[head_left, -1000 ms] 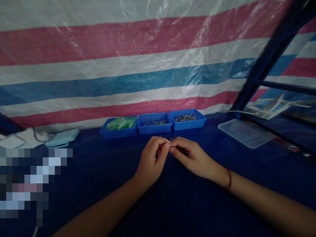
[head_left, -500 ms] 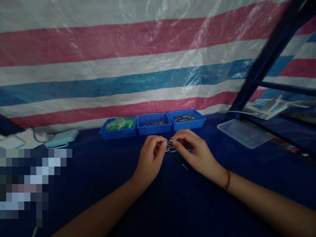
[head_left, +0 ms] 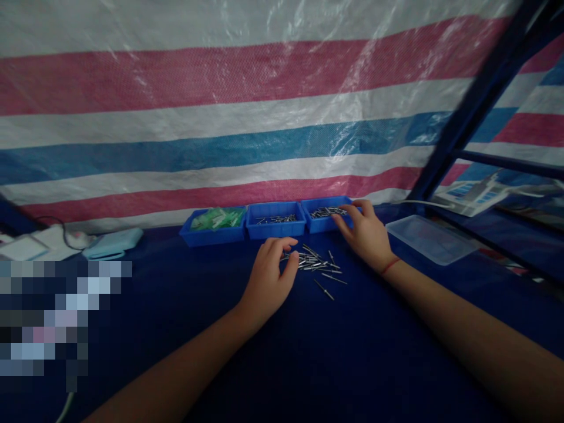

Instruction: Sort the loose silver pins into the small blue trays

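- Moved apart since the earlier frame: drawn up and to the right with the right hand (head_left: 369, 235), now at the right-hand blue bin (head_left: 326, 225); kept near the centre of the frame with the left hand (head_left: 269, 277). Uncovered by that, more of the pile of metal pins (head_left: 312, 262).
- Angled in from the lower left with the left forearm (head_left: 194, 358), the wrist nearly straight and the back of the hand turned up.
- Stretched in from the lower right with the right forearm (head_left: 462, 323), a thin red cord (head_left: 390, 265) round the wrist and fingertips over the bin.
- Shown as slim, shiny and silvery in the pile, strewn at odd angles across a smooth, dark blue tabletop (head_left: 330, 364), with a loose pin (head_left: 325, 290) lying just below. Heaped with similar pins in the right-hand bin, spread thinner in the middle blue bin (head_left: 277, 229). Filled with crinkled green packets (head_left: 220, 218) in the left-hand blue bin (head_left: 214, 237).
- Parted at thumb and forefinger on the left, with a clear gap beside the pile's left edge.
- Loosely bent at the fingers on the right, perhaps touching the heaped pins; cannot tell whether grasping one or released.
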